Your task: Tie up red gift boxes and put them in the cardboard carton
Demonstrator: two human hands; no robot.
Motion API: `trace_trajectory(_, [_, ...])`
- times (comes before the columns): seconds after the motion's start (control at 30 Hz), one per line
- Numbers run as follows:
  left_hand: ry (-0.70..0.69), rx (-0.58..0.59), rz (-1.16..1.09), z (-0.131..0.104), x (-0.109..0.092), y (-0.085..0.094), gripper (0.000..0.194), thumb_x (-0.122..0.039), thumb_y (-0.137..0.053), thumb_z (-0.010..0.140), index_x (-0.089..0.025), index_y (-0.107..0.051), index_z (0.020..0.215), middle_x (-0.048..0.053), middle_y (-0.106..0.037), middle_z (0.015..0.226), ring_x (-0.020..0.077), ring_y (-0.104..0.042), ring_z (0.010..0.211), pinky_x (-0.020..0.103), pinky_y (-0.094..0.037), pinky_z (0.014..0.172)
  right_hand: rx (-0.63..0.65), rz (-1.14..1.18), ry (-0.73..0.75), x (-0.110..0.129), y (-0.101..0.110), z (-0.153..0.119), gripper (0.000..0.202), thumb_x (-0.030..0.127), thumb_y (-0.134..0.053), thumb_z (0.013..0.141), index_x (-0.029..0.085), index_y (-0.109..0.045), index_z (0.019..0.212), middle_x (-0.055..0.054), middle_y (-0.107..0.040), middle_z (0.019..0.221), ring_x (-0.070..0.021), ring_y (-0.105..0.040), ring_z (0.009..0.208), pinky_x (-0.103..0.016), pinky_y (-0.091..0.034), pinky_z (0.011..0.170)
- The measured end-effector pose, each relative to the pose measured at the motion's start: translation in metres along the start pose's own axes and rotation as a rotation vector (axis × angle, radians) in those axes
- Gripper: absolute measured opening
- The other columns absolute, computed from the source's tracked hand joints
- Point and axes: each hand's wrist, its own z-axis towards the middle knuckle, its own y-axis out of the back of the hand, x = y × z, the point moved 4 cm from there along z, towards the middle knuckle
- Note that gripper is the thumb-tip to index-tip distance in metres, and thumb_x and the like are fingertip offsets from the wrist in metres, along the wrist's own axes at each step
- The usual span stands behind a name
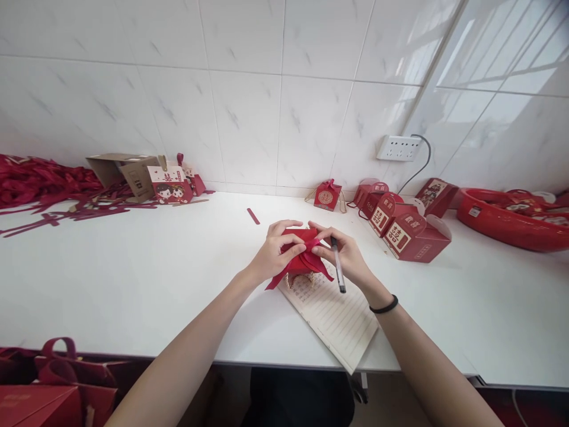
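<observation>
A small red gift box [296, 238] stands on a lined notebook [342, 314], with a red ribbon [278, 277] across its top and twisted cream cord at its near side. My left hand [282, 248] pinches the ribbon at the middle of the box top, fingers closed. From the other side my right hand [340, 252] also pinches the ribbon between thumb and finger. A black-capped pen [339, 267] is tucked in that same hand, pointing down over the notebook. The far side of the box is hidden behind my fingers.
Along the wall stand a finished-looking red box [328, 196], several red gift boxes [400, 234] and a red basin [511, 225]. Left are a cardboard box [137, 178], a patterned box [171, 185] and heaped ribbon [44, 181]. A red strip [253, 216] lies mid-table; red bags [57, 379] sit below.
</observation>
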Motion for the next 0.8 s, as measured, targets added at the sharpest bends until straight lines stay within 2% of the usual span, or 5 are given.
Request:
trace_trajectory(0.13, [-0.004, -0.007, -0.018, 0.000, 0.000, 0.000, 0.015, -0.032, -0.055, 0.086, -0.023, -0.067, 0.082, 0.003, -0.051, 0.126, 0.0230, -0.036, 0.125, 0.045, -0.029, 0.108, 0.005, -0.052, 0.033, 0.003, 0.000, 0.000, 0.026, 0.046, -0.069, 0.077, 0.021, -0.061, 0.079, -0.012, -0.061, 0.118, -0.0274, -0.047, 0.122, -0.040, -0.044, 0.097])
trace_trajectory(0.33, [0.021, -0.021, -0.029, 0.000, 0.001, 0.000, 0.013, -0.030, -0.056, 0.085, -0.024, -0.067, 0.083, 0.002, -0.052, 0.125, 0.0227, -0.036, 0.125, 0.046, -0.029, 0.108, -0.062, -0.017, 0.026, -0.001, -0.008, -0.002, 0.033, 0.048, -0.070, 0.073, 0.022, -0.055, 0.087, -0.014, -0.057, 0.123, -0.0244, -0.043, 0.125, -0.038, -0.044, 0.097])
trace_trajectory(0.47, [0.028, -0.027, -0.044, 0.000, 0.001, 0.000, 0.012, -0.030, -0.057, 0.084, -0.023, -0.066, 0.082, 0.003, -0.053, 0.124, 0.0226, -0.037, 0.124, 0.045, -0.030, 0.107, -0.099, -0.086, 0.038, -0.006, -0.010, -0.004, 0.031, 0.047, -0.068, 0.075, 0.020, -0.052, 0.079, -0.016, -0.052, 0.129, -0.0254, -0.046, 0.123, -0.038, -0.046, 0.094])
trace_trajectory(0.67, [0.047, -0.050, -0.051, 0.001, 0.001, 0.002, 0.012, -0.031, -0.057, 0.084, -0.022, -0.065, 0.080, 0.003, -0.054, 0.122, 0.0223, -0.040, 0.121, 0.045, -0.031, 0.106, -0.094, -0.069, 0.072, -0.005, -0.007, -0.005, 0.027, 0.045, -0.064, 0.079, 0.021, -0.054, 0.082, -0.015, -0.056, 0.123, -0.0242, -0.044, 0.125, -0.038, -0.048, 0.094])
trace_trajectory(0.8, [0.074, -0.054, -0.046, 0.001, 0.003, 0.002, 0.012, -0.031, -0.057, 0.083, -0.022, -0.065, 0.080, 0.003, -0.054, 0.122, 0.0225, -0.041, 0.121, 0.045, -0.032, 0.105, -0.162, -0.171, 0.097, -0.004, -0.004, -0.006, 0.025, 0.044, -0.064, 0.079, 0.021, -0.052, 0.080, -0.014, -0.058, 0.121, -0.0251, -0.052, 0.117, -0.041, -0.050, 0.091])
